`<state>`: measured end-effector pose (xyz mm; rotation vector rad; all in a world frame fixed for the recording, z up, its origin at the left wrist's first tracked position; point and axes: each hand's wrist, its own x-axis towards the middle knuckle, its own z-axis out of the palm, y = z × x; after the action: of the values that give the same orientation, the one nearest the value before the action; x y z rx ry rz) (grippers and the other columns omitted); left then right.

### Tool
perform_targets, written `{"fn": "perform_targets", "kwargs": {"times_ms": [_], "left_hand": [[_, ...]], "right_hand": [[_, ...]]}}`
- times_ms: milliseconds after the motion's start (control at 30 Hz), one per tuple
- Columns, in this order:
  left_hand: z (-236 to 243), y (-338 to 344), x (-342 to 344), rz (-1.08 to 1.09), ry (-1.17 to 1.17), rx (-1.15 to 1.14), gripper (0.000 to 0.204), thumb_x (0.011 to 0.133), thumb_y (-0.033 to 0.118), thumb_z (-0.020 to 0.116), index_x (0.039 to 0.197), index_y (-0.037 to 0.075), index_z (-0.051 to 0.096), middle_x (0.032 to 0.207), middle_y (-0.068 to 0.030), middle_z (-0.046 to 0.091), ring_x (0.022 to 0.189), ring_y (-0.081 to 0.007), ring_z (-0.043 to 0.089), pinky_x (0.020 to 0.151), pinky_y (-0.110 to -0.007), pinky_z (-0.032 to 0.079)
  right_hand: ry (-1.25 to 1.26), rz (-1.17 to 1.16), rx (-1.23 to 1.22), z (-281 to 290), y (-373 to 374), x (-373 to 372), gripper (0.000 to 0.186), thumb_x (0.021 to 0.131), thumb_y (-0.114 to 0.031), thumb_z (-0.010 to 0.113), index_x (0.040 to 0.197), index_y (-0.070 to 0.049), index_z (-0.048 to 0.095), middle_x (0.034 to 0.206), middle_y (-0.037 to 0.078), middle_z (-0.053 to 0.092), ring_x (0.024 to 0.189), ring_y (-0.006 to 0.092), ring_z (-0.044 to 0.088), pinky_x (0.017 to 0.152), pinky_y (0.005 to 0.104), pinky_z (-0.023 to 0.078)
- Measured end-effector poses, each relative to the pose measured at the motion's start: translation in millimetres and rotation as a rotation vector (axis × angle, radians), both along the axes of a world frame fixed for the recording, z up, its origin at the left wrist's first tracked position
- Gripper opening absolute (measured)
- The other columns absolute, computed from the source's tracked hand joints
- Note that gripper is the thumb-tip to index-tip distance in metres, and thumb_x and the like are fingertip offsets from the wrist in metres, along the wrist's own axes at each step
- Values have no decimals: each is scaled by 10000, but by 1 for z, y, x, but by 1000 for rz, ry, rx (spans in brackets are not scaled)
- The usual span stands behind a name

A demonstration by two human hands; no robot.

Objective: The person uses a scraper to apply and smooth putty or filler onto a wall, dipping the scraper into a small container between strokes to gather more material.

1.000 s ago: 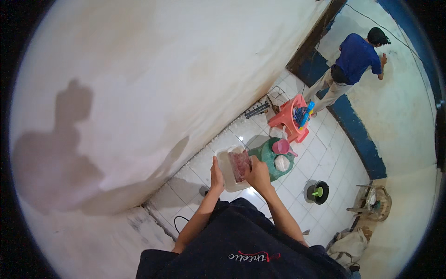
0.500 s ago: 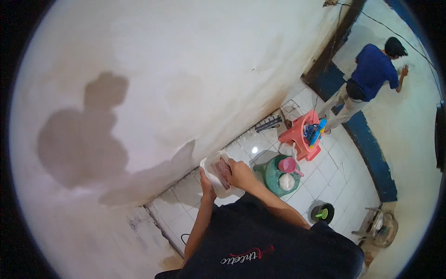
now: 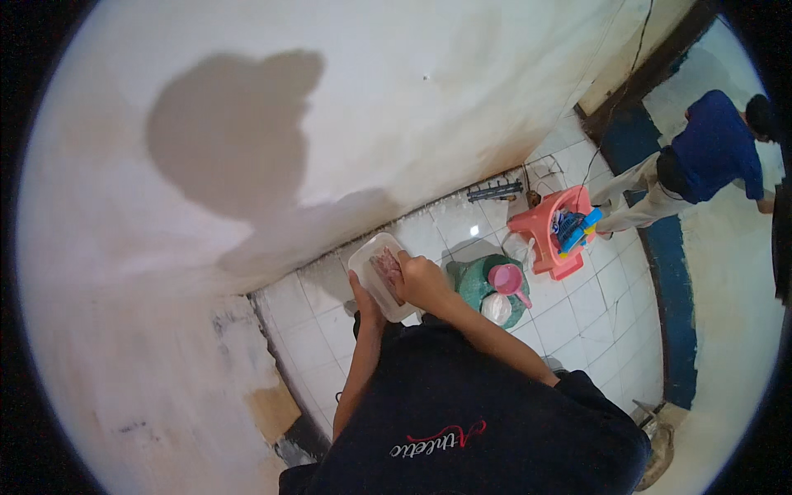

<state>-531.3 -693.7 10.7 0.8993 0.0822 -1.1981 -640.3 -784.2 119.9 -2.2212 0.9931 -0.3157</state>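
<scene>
A white rectangular plastic tub (image 3: 369,280) is tilted in front of my body. My left hand (image 3: 367,304) grips its near left side, the thumb along the rim. My right hand (image 3: 422,279) is closed at the tub's right side, its fingers reaching in over the rim. Inside, against those fingers, lies a flat, streaky pinkish-brown piece (image 3: 386,272); its kind is unclear. Whatever the right fingers pinch is hidden by the hand.
A green sack-like bundle (image 3: 470,289) holds up a pink dipper (image 3: 506,279) and a white bag (image 3: 496,309). Beyond stands a pink plastic stool (image 3: 540,221), turned over, with items inside. A patchy pale wall (image 3: 371,107) rises ahead. A person in blue (image 3: 716,148) works at the right wall.
My view has shifted, so my head's shadow sits higher and further right on the wall. The tub stays in my hands. At the right wall, the other person's arm is now lower.
</scene>
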Motion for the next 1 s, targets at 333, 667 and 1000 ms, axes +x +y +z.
{"fn": "perform_targets", "kwargs": {"times_ms": [333,667,1000], "left_hand": [[27,14,-56,67,-27,123,734,928,630,192,1393,83,344,1337,-144,459,1216,-306,455,1015,-418,377],[22,65,-67,88,6,22,731,926,628,217,1382,71,350,1334,-144,457,1207,-311,465,1007,-433,392],[0,103,-89,90,-22,56,766,911,660,221,1353,57,387,1289,-155,497,1165,-317,502,986,-432,417]], "right_hand": [[-50,-5,19,8,12,-49,388,915,-337,495,884,41,575,693,281,602,636,444,613,583,513,501],[-103,2,28,-4,57,-65,219,767,-147,648,814,37,540,680,264,592,662,459,585,610,498,474],[-57,40,78,13,101,-95,243,770,-163,663,848,44,561,731,253,612,705,439,598,622,470,473]]}}
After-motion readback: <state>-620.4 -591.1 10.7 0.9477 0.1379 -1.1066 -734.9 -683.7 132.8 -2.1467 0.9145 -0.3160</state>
